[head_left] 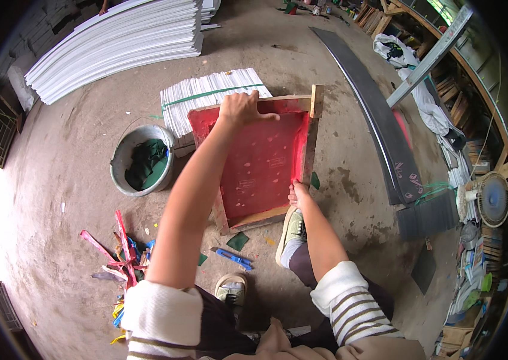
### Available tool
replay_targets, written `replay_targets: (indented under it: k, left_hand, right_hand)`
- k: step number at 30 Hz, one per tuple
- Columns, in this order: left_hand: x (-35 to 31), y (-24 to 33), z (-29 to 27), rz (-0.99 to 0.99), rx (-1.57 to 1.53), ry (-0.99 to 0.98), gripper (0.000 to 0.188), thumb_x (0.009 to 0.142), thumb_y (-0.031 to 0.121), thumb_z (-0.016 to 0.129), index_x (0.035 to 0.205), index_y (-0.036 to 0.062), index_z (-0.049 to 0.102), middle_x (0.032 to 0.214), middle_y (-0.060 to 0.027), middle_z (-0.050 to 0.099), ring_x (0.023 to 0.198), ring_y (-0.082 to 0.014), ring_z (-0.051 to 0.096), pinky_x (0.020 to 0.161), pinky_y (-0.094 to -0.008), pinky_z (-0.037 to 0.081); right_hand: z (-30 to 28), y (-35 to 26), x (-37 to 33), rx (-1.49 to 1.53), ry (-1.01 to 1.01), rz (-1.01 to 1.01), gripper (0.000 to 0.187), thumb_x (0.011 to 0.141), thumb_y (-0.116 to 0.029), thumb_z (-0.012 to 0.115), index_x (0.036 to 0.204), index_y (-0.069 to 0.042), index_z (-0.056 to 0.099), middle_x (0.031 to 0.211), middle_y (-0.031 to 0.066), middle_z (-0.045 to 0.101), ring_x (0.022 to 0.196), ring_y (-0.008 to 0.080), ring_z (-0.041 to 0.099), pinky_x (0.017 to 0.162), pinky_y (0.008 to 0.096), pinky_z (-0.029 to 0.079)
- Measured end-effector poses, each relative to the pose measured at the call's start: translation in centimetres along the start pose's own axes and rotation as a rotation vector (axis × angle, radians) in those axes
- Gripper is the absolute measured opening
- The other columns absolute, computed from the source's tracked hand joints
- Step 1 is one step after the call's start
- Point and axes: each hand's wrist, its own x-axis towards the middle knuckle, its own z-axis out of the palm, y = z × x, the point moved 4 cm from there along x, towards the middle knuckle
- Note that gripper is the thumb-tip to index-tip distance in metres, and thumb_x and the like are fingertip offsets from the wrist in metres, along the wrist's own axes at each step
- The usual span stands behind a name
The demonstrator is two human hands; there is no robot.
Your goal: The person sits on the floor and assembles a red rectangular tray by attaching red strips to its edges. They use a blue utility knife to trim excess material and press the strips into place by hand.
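A wooden-edged screen printing frame (260, 153) with red mesh stands tilted in front of me, two small printed marks and pale spots on its face. My left hand (242, 109) has its fingers over the frame's far edge, the thumb stretched along the inner side. At the right edge, lower down, my right hand (299, 193) is closed around the wood. Behind the frame, partly covered by it, lies a bundle of white sheets (212, 84) tied with a green strap. A blue utility knife (233, 259) lies on the floor near my feet, beside a green scrap (237, 241).
Left of the frame is a grey bucket (119, 175) with dark green cloth (147, 163) inside. Nearer lie red-stained sticks (125, 252). A tall white stack (128, 45) fills the far left. Long dark sheets (365, 102) and a fan (494, 200) are at the right.
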Motion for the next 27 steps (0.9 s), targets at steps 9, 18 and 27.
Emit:
replay_targets:
  k: [9, 18, 27]
  left_hand:
    - [-0.6, 1.1, 0.0, -0.206, 0.043, 0.173, 0.074, 0.059, 0.083, 0.053, 0.068, 0.0111, 0.069, 0.064, -0.0038, 0.065, 0.062, -0.0157, 0.064, 0.054, -0.0295, 0.045]
    - [-2.4, 2.8, -0.4, -0.217, 0.022, 0.256, 0.075, 0.059, 0.082, 0.053, 0.074, 0.0096, 0.068, 0.068, -0.0046, 0.065, 0.068, -0.0176, 0.064, 0.065, -0.0307, 0.044]
    - [-6.2, 4.4, -1.1, -0.188, 0.011, 0.291, 0.082, 0.059, 0.079, 0.056, 0.095, 0.0062, 0.064, 0.089, -0.0095, 0.064, 0.090, -0.0234, 0.061, 0.080, -0.0367, 0.045]
  right_hand:
    - [0.1, -0.5, -1.2, 0.012, 0.049, -0.054, 0.041, 0.095, -0.038, 0.040, 0.060, -0.017, 0.034, 0.045, -0.0055, 0.021, 0.030, 0.0100, 0.020, 0.032, 0.0287, 0.011]
    - [-1.1, -1.5, -5.0, -0.223, 0.197, -0.315, 0.035, 0.093, -0.036, 0.043, 0.074, -0.008, 0.048, 0.046, 0.0043, 0.043, 0.032, 0.0180, 0.042, 0.031, 0.0316, 0.028]
    - [0.0, -0.4, -16.8, -0.493, 0.329, -0.686, 0.045, 0.091, -0.036, 0.040, 0.072, -0.002, 0.062, 0.074, 0.0178, 0.064, 0.072, 0.0328, 0.062, 0.067, 0.0426, 0.047]
